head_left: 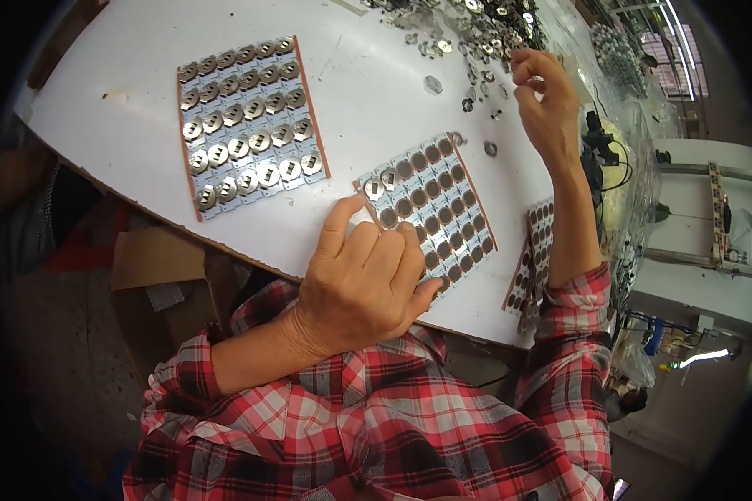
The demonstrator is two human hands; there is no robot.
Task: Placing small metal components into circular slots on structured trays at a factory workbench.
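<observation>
My left hand point(363, 280) rests palm down at the near edge of a circuit board panel point(455, 196), its fingers apart and bent, with nothing seen in them. Rows of dark round spots cover this panel, and two silvery battery holders point(375, 188) sit at its far left corner, just beyond one of my fingertips. Out at the far right, my right hand point(549, 104) is raised beside a heap of small metal parts point(484, 29). Its fingers are curled toward the thumb; whatever they pinch, if anything, is too small to make out.
A second panel point(246, 121), filled with silvery holders, lies to the left on the white table point(125, 83). More dark-spotted panels point(533, 250) are stacked by my right forearm. Loose metal parts point(490, 149) lie scattered near the heap. An open cardboard box point(154, 267) stands below the table's left edge.
</observation>
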